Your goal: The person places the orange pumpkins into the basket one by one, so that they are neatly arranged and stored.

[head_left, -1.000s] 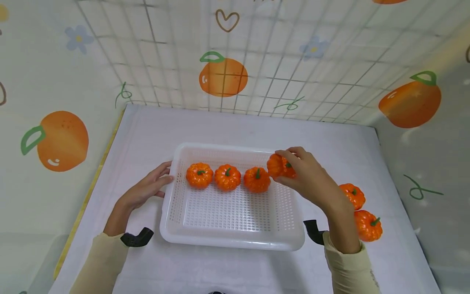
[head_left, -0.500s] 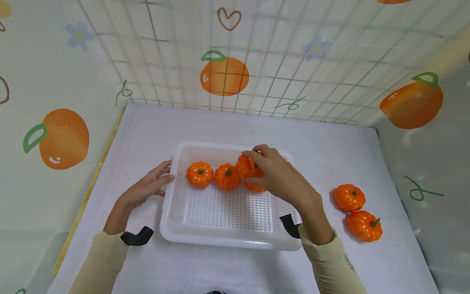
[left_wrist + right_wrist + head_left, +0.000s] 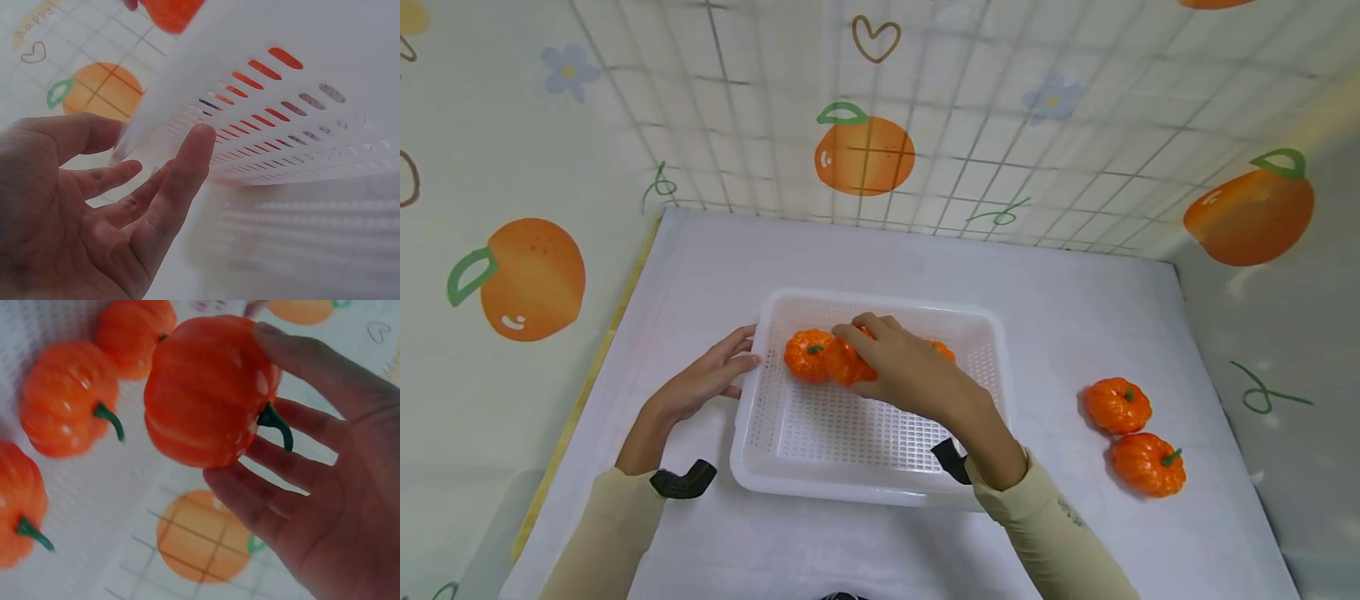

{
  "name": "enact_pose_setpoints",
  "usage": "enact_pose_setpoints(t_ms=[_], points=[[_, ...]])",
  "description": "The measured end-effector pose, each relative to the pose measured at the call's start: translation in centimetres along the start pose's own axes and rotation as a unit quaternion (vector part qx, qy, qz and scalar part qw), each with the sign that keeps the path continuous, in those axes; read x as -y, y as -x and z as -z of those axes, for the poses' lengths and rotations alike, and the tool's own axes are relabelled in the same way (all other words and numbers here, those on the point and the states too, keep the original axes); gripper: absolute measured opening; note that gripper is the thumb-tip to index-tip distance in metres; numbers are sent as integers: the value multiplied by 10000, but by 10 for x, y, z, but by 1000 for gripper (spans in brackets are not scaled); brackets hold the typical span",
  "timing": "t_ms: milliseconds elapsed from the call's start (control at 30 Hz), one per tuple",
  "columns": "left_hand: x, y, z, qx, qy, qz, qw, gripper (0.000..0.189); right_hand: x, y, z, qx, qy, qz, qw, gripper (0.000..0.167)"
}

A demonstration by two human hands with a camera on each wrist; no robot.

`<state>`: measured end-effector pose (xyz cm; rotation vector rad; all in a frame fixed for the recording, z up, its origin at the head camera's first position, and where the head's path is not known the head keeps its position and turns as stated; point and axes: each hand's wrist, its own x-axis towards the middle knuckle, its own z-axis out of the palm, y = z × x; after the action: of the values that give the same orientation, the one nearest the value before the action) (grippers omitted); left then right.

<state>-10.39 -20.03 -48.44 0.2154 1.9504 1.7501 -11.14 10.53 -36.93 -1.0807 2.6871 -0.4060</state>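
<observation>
My right hand [image 3: 902, 367] holds a small orange toy pumpkin [image 3: 206, 394] between thumb and fingers, its green stem towards my palm. It is over the white perforated basket [image 3: 865, 487], towards the left of a row of pumpkins. At the row's left end lies a pumpkin [image 3: 805, 354]; another [image 3: 943, 350] shows partly past my hand. In the right wrist view a middle pumpkin [image 3: 69, 400] also shows, hidden by my hand in the head view. My left hand [image 3: 703, 379] touches the basket's left side from outside, fingers loosely bent, thumb at the rim.
Two more pumpkins, one behind [image 3: 1117, 406] and one in front [image 3: 1148, 465], sit on the white tabletop [image 3: 1060, 533] right of the basket. A printed wall sheet [image 3: 745, 125] encloses the back and sides.
My right hand has carried its pumpkin leftward along the row, from the basket's right end towards the leftmost pumpkin. My left hand and the basket have stayed in place.
</observation>
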Motion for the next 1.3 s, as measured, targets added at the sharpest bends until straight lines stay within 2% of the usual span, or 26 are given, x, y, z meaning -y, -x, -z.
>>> enact_pose_setpoints(t_ms=[233, 500, 733, 1100, 1300], points=[[0, -1, 0, 7, -53, -13, 10000, 57, 7, -13, -25, 481, 181, 320, 9982, 62], [0, -2, 1, 8, -45, 1, 10000, 56, 18, -24, -49, 685, 567, 807, 9928, 60], [1, -1, 0, -11, -87, -24, 10000, 55, 26, -30, -61, 1000, 742, 938, 9878, 66], [3, -1, 0, -14, -85, -10, 10000, 56, 30, -38, -79, 987, 1407, 1375, 9755, 55], [3, -2, 0, -28, -95, -52, 9999, 57, 30, -39, -83, 1061, 1554, 1351, 9728, 51]])
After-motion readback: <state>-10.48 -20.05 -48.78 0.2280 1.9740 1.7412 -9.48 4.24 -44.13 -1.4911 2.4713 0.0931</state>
